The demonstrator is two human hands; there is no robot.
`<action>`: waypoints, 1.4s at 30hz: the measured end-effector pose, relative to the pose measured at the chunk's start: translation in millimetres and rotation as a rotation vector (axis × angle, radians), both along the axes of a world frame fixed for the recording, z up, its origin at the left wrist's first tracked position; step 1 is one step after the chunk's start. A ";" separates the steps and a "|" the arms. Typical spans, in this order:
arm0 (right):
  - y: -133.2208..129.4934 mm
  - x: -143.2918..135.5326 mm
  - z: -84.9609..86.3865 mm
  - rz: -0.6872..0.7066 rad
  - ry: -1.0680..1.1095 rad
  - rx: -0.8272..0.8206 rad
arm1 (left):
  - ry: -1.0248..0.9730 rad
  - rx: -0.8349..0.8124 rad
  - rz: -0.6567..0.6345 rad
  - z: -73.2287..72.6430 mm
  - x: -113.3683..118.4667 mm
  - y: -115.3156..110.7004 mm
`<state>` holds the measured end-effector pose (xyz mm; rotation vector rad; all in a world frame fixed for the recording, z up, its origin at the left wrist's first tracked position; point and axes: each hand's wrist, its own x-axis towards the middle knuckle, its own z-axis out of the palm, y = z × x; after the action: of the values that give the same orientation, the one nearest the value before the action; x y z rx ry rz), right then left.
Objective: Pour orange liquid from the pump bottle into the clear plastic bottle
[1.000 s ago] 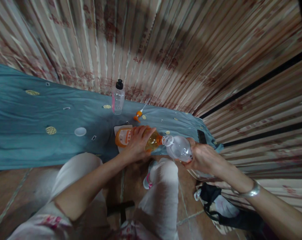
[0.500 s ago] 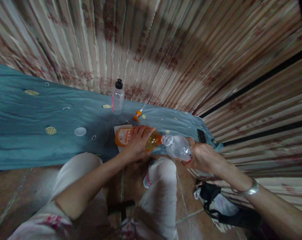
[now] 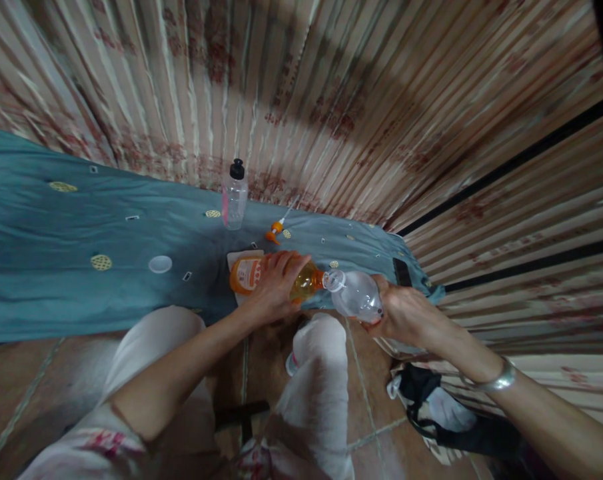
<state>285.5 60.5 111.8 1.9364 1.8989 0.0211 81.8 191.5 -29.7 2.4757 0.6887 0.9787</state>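
Observation:
My left hand (image 3: 276, 283) is wrapped round an orange bottle of liquid (image 3: 305, 280), tilted nearly flat, its label facing up and its neck pointing right. In my right hand (image 3: 394, 307) a clear plastic bottle (image 3: 355, 295) lies tilted with its open mouth to the left. The two necks meet mouth to mouth. Whether liquid is flowing cannot be made out. Just beyond them an orange pump top (image 3: 274, 231) with a thin tube rests on the blue cloth (image 3: 196, 230). Under the orange bottle a pale flat piece (image 3: 238, 256) shows in part.
A clear bottle with a black cap (image 3: 235, 200) stands near the curtain (image 3: 261, 100). On the cloth lie a white round lid (image 3: 160, 265) and a dark phone-like object (image 3: 402, 272). A dark bag (image 3: 446, 413) sits on the tiled floor at right.
Both hands and the two bottles hold practically the same position. My right knee has shifted slightly left.

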 end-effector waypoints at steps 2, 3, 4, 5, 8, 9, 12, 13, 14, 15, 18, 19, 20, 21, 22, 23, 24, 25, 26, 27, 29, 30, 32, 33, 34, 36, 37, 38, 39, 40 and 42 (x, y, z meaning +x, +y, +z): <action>0.0 -0.1 -0.3 -0.004 -0.002 -0.010 | -0.003 -0.004 -0.001 -0.7 0.1 0.0; 0.0 0.0 -0.6 -0.004 -0.001 -0.015 | -0.003 -0.006 -0.003 -0.9 0.1 -0.1; -0.1 0.1 -1.0 -0.005 -0.001 -0.015 | -0.003 -0.008 -0.007 -1.1 0.0 -0.2; -0.2 0.2 -1.7 -0.009 -0.002 -0.010 | -0.002 -0.008 -0.009 -1.1 -0.1 -0.3; -0.5 -0.1 -4.0 -0.024 0.023 0.024 | -0.014 -0.008 0.003 -0.2 -0.6 -0.2; -0.4 -0.9 -4.7 -0.036 0.041 0.037 | -0.021 -0.009 0.009 0.5 -1.0 0.0; 2.0 -5.5 -6.5 -0.088 0.089 0.061 | -0.035 -0.014 0.020 3.3 -2.8 1.6; 3.3 -7.6 -7.2 -0.107 0.098 0.069 | -0.034 -0.016 0.022 4.2 -3.7 2.4; 4.8 -9.8 -8.1 -0.120 0.109 0.075 | -0.035 -0.019 0.024 4.9 -4.6 3.3; 6.4 -11.9 -9.4 -0.130 0.127 0.081 | -0.039 -0.022 0.025 5.4 -5.7 4.4; 10.9 -16.5 -16.8 -0.152 0.214 0.134 | -0.074 -0.036 0.041 5.8 -8.9 8.1; 12.2 -17.5 -20.5 -0.158 0.239 0.161 | -0.087 -0.042 0.050 5.9 -10.0 9.4; 13.4 -18.2 -24.6 -0.165 0.258 0.192 | -0.095 -0.052 0.061 6.3 -11.1 10.7; 14.5 -18.8 -28.9 -0.172 0.274 0.222 | -0.096 -0.066 0.071 6.9 -12.2 11.9; 15.5 -19.6 -33.3 -0.180 0.292 0.246 | -0.091 -0.082 0.079 7.7 -13.4 13.1; 16.6 -20.5 -37.6 -0.191 0.317 0.264 | -0.083 -0.099 0.085 8.7 -14.6 14.2; 17.8 -21.8 -41.5 -0.206 0.351 0.274 | -0.074 -0.115 0.090 9.8 -15.7 15.2; 18.9 -23.5 -45.1 -0.225 0.388 0.280 | -0.068 -0.130 0.096 10.9 -16.9 16.2; 20.1 -25.6 -48.2 -0.246 0.425 0.287 | -0.064 -0.143 0.100 11.9 -17.9 17.2; 21.2 -28.0 -51.2 -0.263 0.460 0.297 | -0.062 -0.156 0.099 12.7 -18.8 18.2; 22.9 -33.3 -57.0 -0.290 0.525 0.331 | -0.077 -0.179 0.085 13.7 -20.1 20.5; 23.4 -35.9 -60.3 -0.304 0.559 0.356 | -0.089 -0.192 0.075 14.0 -20.6 21.7; 23.7 -40.4 -68.3 -0.344 0.638 0.411 | -0.117 -0.217 0.066 14.2 -21.5 24.6; 23.3 -42.3 -72.9 -0.370 0.683 0.438 | -0.129 -0.222 0.072 14.1 -22.0 26.2; 22.7 -44.0 -77.8 -0.392 0.732 0.464 | -0.136 -0.221 0.080 14.0 -22.7 27.9; 20.5 -47.3 -87.4 -0.414 0.828 0.518 | -0.133 -0.199 0.090 13.5 -24.6 31.6; 19.0 -49.0 -91.9 -0.415 0.872 0.541 | -0.125 -0.184 0.090 13.3 -25.7 33.3; 17.2 -50.9 -95.9 -0.417 0.908 0.562 | -0.114 -0.174 0.089 13.0 -26.9 35.0; 15.3 -53.0 -99.4 -0.425 0.936 0.581 | -0.105 -0.167 0.087 12.7 -28.1 36.5; 13.2 -55.1 -102.5 -0.441 0.957 0.601 | -0.099 -0.165 0.087 12.3 -29.1 37.9; 9.1 -59.1 -107.8 -0.475 0.992 0.631 | -0.096 -0.162 0.083 11.3 -30.8 40.2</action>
<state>226.4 69.7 4.0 3.2104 2.0271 -0.6689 51.0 231.7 -18.5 2.2610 0.8111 1.0219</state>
